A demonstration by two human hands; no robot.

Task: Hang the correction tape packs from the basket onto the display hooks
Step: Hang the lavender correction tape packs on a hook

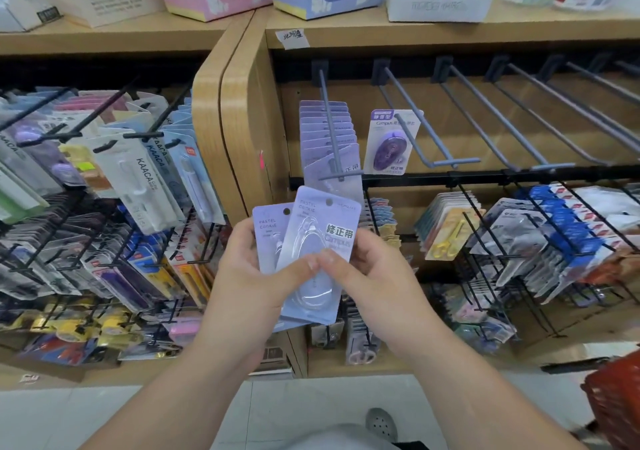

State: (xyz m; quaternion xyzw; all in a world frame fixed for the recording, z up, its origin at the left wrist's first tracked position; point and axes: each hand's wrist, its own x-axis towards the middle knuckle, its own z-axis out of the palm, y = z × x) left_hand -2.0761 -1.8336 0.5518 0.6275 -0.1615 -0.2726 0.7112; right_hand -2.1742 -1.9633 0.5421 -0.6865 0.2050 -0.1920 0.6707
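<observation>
— Where are the packs?
— Two lilac correction tape packs are fanned out at mid-frame. The left hand grips both, and the right hand pinches the front one low down, thumbs nearly touching.
— The basket?
— A red basket sits at the lower right edge; I cannot tell what's inside.
— The hooks?
— Just above the hands, one display hook carries a row of matching packs. The neighbouring hook to its right holds a single purple pack.

lilac tape packs, red basket, grey hooks
</observation>
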